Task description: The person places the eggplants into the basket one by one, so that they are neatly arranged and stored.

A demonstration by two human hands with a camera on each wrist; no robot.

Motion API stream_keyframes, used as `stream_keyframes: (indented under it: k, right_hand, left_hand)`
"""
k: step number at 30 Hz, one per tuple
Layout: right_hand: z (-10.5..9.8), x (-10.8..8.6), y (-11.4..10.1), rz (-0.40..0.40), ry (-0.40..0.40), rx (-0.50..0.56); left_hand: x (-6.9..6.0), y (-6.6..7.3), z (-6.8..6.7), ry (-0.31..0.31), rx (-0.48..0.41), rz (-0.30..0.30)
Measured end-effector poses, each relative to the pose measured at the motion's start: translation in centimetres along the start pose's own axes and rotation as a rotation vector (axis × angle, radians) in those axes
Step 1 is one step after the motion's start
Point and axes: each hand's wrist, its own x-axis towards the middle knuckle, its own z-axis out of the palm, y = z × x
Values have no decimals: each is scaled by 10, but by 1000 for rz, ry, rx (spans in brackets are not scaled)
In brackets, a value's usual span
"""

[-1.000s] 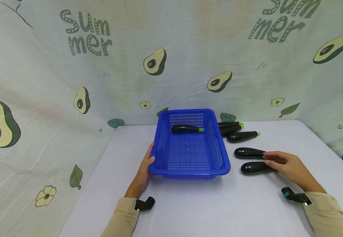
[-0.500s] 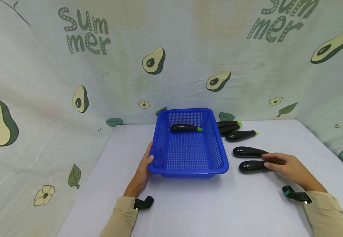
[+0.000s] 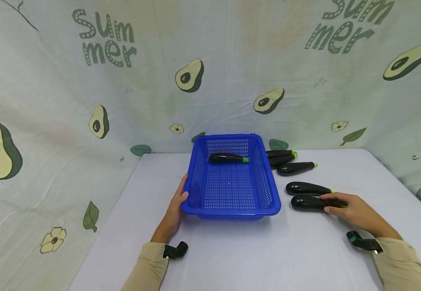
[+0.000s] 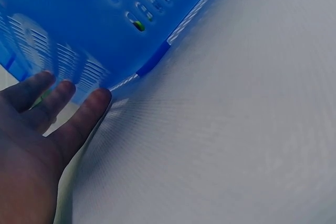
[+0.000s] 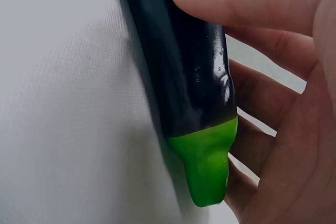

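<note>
My left hand (image 3: 175, 210) holds the left front corner of a blue perforated plastic basket (image 3: 228, 212); the thumb lies at the rim, and the left wrist view shows fingers (image 4: 86, 114) against the outer wall. One dark eggplant (image 3: 226, 158) with a green stem lies at the back inside the basket. To the right, my right hand (image 3: 357, 212) grips the stem end of the nearest eggplant (image 3: 306, 203), thumb on one side and fingers on the other. Its bright green cap (image 5: 205, 156) shows in the right wrist view. Another eggplant (image 3: 306, 188) lies just behind it.
Several more eggplants lie behind on the right, among them a single one (image 3: 295, 168) and a pair (image 3: 281, 159) partly hidden by the basket. A white cloth covers the table (image 3: 225, 258). A printed curtain (image 3: 225, 72) hangs along the back.
My right thumb and fingers have closed around the nearest eggplant, which has shifted slightly left and back. The left hand and the basket hold the same place.
</note>
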Motion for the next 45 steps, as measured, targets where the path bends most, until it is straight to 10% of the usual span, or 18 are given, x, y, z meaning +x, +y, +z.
stream_keyframes:
  k: [45]
  right_hand:
    - [4, 0, 4, -18, 162, 51]
  left_hand:
    - [2, 3, 0, 5, 0, -3]
